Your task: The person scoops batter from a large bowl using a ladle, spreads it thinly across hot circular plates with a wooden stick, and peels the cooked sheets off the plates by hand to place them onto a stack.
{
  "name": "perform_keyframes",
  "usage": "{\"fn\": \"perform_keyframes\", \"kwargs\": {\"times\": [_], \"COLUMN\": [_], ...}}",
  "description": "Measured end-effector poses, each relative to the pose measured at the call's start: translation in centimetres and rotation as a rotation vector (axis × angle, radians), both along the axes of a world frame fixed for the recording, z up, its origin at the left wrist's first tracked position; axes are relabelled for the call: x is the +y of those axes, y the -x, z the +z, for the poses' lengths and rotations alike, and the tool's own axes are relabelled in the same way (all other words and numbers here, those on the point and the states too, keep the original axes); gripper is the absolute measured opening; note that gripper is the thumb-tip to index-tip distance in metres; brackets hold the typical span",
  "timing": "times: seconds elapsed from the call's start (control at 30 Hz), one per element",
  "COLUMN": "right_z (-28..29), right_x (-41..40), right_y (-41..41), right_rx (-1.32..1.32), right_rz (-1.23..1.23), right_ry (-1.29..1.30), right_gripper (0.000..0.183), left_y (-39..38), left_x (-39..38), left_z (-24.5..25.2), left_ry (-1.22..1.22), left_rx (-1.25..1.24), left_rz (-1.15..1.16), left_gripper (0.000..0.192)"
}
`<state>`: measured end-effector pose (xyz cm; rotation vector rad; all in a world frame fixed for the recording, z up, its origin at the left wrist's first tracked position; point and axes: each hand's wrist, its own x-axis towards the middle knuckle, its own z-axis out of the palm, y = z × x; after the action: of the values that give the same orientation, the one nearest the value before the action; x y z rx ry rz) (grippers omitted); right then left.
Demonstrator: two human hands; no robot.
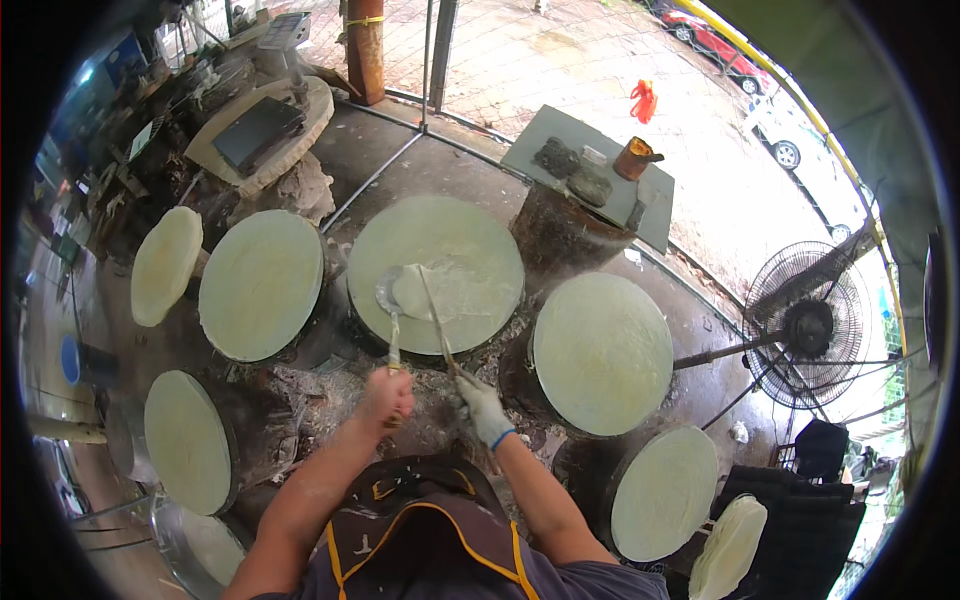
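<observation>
My bare left hand (388, 403) grips the handle of a ladle-like tool (394, 337). Its round head lies over the left part of a large pale-green round sheet (435, 225), which covers a drum-like stand in front of me. A round pale patch (414, 292) shows beside the head; whether it is batter or part of the tool, I cannot tell. In a white glove with a blue cuff, my right hand (480, 409) holds a long thin stick-like tool (435, 311). The tip of this tool reaches across the same surface, where a wet, whitish smear (465, 289) spreads.
More pale round sheets stand around me, at left (262, 285), right (604, 352) and lower left (187, 442). Behind the middle stand, a grey board (547, 135) bears a rusty can (634, 159) and dark lumps. A floor fan (808, 326) stands at right.
</observation>
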<state>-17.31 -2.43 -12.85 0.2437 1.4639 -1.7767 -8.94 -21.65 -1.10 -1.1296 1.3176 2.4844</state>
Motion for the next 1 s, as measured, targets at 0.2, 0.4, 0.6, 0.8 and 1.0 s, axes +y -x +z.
{"fn": "perform_keyframes", "kwargs": {"times": [0.2, 0.4, 0.6, 0.8, 1.0], "right_z": [2.8, 0.3, 0.0, -0.2, 2.4], "right_x": [1.4, 1.7, -0.5, -12.6, -34.1], "right_y": [3.5, 3.4, 1.7, -7.5, -22.2], "right_rx": [0.143, 0.408, 0.07, 0.159, 0.413], "right_rz": [-0.325, 0.331, -0.056, 0.496, 0.936], "right_ry": [-0.126, -0.273, -0.093, -0.326, -0.16], "right_gripper": [0.038, 0.037, 0.029, 0.018, 0.031], "left_y": [-6.3, -8.9, -18.4, -30.6, -45.2], "left_x": [-0.7, 0.0, -0.8, -5.3, -12.5], "left_z": [6.0, 5.4, 6.3, 5.6, 4.8], "left_ry": [-0.247, -0.458, -0.462, -0.327, -0.282], "left_rx": [0.151, 0.115, 0.214, 0.262, 0.198], "left_rz": [0.024, 0.205, 0.459, 0.77, 1.071], "left_gripper": [0.014, 0.012, 0.008, 0.011, 0.021]}}
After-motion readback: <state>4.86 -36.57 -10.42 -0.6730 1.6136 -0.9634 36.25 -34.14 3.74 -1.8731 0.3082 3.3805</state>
